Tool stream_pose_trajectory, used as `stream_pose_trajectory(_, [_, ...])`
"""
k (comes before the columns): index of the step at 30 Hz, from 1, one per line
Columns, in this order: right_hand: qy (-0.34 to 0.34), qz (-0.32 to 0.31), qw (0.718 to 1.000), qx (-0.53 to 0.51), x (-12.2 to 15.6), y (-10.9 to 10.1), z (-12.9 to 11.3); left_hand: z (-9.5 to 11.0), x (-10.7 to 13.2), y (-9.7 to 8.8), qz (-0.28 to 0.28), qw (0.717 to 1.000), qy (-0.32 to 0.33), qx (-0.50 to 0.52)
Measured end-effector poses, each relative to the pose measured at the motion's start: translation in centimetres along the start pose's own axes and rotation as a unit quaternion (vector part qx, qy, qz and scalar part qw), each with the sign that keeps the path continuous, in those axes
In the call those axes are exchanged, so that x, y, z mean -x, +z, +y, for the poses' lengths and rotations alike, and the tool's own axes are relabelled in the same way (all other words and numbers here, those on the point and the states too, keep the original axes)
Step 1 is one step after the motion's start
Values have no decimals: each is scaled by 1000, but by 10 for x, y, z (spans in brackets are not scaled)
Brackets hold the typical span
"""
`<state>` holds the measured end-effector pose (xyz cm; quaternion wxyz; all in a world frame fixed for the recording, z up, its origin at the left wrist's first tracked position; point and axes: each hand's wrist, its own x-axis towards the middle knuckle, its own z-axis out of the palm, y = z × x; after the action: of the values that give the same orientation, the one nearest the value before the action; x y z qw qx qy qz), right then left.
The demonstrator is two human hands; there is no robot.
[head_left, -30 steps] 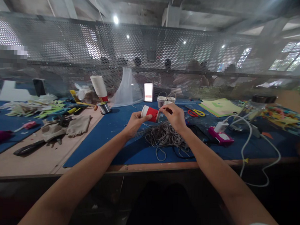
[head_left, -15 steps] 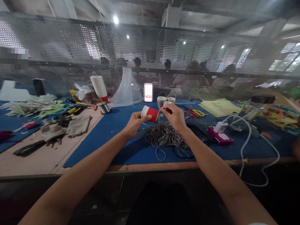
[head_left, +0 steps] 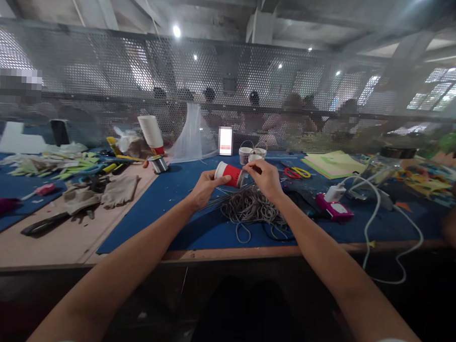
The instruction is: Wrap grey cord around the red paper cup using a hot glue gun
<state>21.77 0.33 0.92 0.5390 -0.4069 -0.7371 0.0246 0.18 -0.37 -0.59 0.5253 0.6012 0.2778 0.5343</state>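
Note:
My left hand point(head_left: 205, 189) is closed around a red and white paper cup point(head_left: 231, 174), tipped on its side with its white rim towards the left. At the cup's right end, the thumb and fingers of my right hand point(head_left: 264, 176) are pinched on what looks like a strand of grey cord, mostly hidden by the fingers. A grey band shows around that end of the cup. Directly below both hands lies a loose heap of grey cord point(head_left: 254, 207) on the blue mat point(head_left: 153, 223). Thin metal rods point(head_left: 217, 203) lie beside the heap.
Small white handled baskets point(head_left: 246, 155), red and yellow scissors point(head_left: 296, 172) and yellow paper sheets point(head_left: 336, 163) lie behind. A pink device point(head_left: 335, 208) with a white cable is at right. Stacked cups point(head_left: 151, 131) lean over a can point(head_left: 159, 164) at left, near gloves point(head_left: 119, 191).
Almost nothing differs. Both hands and the cup keep nearly the same pose, and the view has shifted slightly. At the far right edge, another person's arm has moved a little.

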Motion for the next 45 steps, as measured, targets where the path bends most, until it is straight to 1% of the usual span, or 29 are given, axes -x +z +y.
stream_pose_trajectory(2, [36,-26,998,-52,-1,-1,-1,0,0,0,9,1000,0,10])
stream_pose_trajectory(4, [72,-61,989,-115,-1,-3,-2,1,-1,0,21,1000,-1,17])
stream_pose_trajectory(6, [94,-89,979,-160,-2,-4,-3,3,-1,0,28,999,-6,28])
stream_pose_trajectory(10, [108,-121,972,-171,-2,-2,-1,4,-2,1,38,998,0,57])
stream_pose_trajectory(15, [90,-117,980,-136,0,5,8,5,-1,1,17,998,-16,57])
stream_pose_trajectory(21, [83,-106,983,-125,1,2,8,6,-2,1,3,998,-28,65])
stream_pose_trajectory(24, [44,-101,989,-94,2,1,4,7,-3,2,14,995,-37,90])
stream_pose_trajectory(26, [21,-94,993,-72,3,1,1,7,-4,3,26,995,-43,87])
stream_pose_trajectory(28, [24,-83,994,-68,4,2,-1,7,-4,3,38,995,-42,78])
stream_pose_trajectory(31, [50,-62,995,-61,5,2,-3,4,-5,1,62,995,-23,71])
stream_pose_trajectory(33, [43,-55,997,-43,7,1,-6,2,-6,-2,78,995,-8,67])
stream_pose_trajectory(35, [16,-62,998,-28,9,0,-10,-1,-8,-5,93,994,6,63])
stream_pose_trajectory(38, [-41,-91,995,-26,13,-1,-17,-5,-10,-8,107,992,22,56])
stream_pose_trajectory(40, [-85,-118,989,-21,14,-2,-22,-6,-11,-9,108,992,32,53])
stream_pose_trajectory(42, [-110,-128,986,-1,15,-4,-25,-6,-11,-9,108,992,38,51])
stream_pose_trajectory(43, [-109,-122,986,14,14,-5,-25,-6,-11,-9,111,992,38,51])
stream_pose_trajectory(45, [-84,-81,992,54,11,-8,-23,-4,-10,-8,122,991,36,49])
